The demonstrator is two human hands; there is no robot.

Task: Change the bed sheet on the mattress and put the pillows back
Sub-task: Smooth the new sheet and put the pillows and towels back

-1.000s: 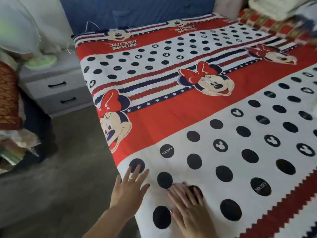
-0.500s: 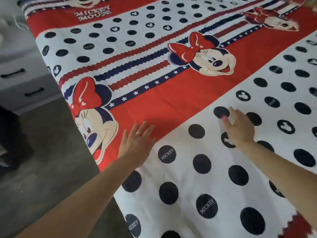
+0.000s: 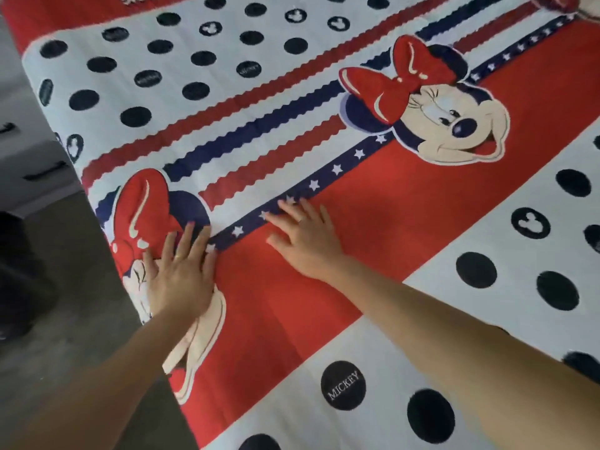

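Observation:
A red, white and navy cartoon-mouse bed sheet (image 3: 406, 228) with black dots lies spread flat over the mattress and fills most of the view. My left hand (image 3: 181, 277) presses flat on it near the bed's left edge, fingers straight, over a printed mouse face. My right hand (image 3: 306, 237) lies flat on the red band, fingertips reaching the navy star stripe. Both hands hold nothing. No pillows are in view.
The mattress's left edge runs diagonally from upper left to bottom centre. Beside it is grey floor (image 3: 74, 319). A pale drawer unit with dark handles (image 3: 45, 170) stands at the far left, close to the bed.
Both hands have slid up the sheet from the dotted white area onto the red band and mouse print. The view has moved forward and closer to the bed.

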